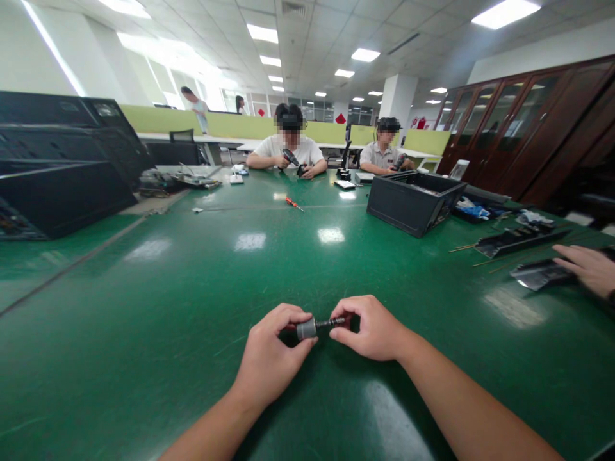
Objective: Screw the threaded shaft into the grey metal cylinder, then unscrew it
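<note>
Between thumb and fingers, my left hand (275, 349) grips a grey metal cylinder (306, 328), which looks like a small motor. A thin dark shaft with a spring-like coil (337, 321) extends from its right end. My right hand (369, 328) pinches the coiled end of that shaft, its fingertips hiding part of it. The two parts line up roughly level, just above the green tabletop (230, 282). Whether the shaft is fixed in the cylinder I cannot tell.
A red screwdriver (293, 203) lies mid-table. Beyond it, a black case (414, 200) stands right and large dark cases (62, 166) left. Another person's hand (589, 266) rests by metal parts (541, 274) at right. Two people sit opposite, holding power drills (291, 157).
</note>
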`<state>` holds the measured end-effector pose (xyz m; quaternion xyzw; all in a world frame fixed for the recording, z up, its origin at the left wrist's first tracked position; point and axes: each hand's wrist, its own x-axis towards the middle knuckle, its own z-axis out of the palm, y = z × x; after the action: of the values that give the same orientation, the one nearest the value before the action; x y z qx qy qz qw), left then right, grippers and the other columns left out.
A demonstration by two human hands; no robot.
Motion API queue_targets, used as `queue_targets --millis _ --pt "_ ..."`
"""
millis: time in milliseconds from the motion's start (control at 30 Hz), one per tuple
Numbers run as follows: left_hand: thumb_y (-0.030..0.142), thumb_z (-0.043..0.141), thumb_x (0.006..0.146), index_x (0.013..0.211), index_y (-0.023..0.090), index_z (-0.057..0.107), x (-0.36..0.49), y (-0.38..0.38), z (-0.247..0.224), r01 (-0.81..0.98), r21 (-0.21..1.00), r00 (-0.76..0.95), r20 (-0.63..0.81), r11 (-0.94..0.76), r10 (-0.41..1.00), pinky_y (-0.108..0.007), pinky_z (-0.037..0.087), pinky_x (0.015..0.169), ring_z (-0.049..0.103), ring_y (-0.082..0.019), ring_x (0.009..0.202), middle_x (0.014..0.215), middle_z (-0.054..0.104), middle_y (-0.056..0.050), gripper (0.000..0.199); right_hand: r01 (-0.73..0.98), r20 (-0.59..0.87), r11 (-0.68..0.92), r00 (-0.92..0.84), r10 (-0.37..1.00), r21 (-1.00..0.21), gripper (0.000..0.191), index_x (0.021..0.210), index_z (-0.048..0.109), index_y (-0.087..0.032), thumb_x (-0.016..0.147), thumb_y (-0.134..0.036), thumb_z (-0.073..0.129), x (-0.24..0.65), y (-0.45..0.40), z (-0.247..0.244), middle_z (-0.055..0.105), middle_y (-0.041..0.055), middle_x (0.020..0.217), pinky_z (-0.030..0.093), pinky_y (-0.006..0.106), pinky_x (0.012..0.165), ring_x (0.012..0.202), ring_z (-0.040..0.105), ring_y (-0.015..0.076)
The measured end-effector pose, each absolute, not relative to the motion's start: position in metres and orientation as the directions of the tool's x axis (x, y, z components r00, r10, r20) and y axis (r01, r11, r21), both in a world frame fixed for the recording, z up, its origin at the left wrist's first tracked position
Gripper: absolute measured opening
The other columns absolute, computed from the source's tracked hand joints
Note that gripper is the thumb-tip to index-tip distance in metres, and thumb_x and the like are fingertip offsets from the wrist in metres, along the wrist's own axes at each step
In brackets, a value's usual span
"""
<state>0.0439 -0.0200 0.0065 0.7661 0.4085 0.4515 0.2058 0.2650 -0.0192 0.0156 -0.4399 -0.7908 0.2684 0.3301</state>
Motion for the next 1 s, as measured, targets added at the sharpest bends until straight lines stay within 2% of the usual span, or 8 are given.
queue_targets --millis 367,600,1000 --pt "0.016 0.073 0.075 0.090 0.023 0.068 0.0440 -0.0195 0.0055 0.443 0.693 0.250 0.513 -0.568 0.821 -0.027 0.052 0.072 0.065 -0.016 0.082 0.090 0.068 0.000 0.017 0.519 0.279 0.457 -0.386 0.879 -0.722 0.007 0.083 0.068 -0.018 0.078 -0.022 0.071 0.2648 -0.0184 0.0150 0.069 0.0009 0.076 0.046 0.026 0.069 0.070 0.063 0.0154" --pt "0.017 0.074 0.075 0.089 0.023 0.069 0.0442 -0.0205 0.0062 0.441 0.696 0.241 0.516 -0.567 0.822 -0.027 0.052 0.071 0.066 -0.016 0.081 0.089 0.068 0.000 0.016 0.515 0.278 0.453 -0.382 0.881 -0.728 0.008 0.084 0.070 -0.018 0.083 -0.026 0.068 0.2652 -0.0181 0.0157 0.069 0.0014 0.076 0.046 0.026 0.069 0.071 0.063 0.0156" --pt "0.015 0.073 0.075 0.092 0.023 0.069 0.0431 -0.0176 0.0063 0.437 0.703 0.223 0.520 -0.562 0.824 -0.026 0.054 0.072 0.066 -0.015 0.081 0.092 0.068 0.000 0.019 0.509 0.303 0.456 -0.358 0.883 -0.730 0.006 0.087 0.071 -0.018 0.083 -0.021 0.067 0.2691 -0.0167 0.0178 0.071 0.0020 0.079 0.048 0.027 0.071 0.073 0.065 0.0158"
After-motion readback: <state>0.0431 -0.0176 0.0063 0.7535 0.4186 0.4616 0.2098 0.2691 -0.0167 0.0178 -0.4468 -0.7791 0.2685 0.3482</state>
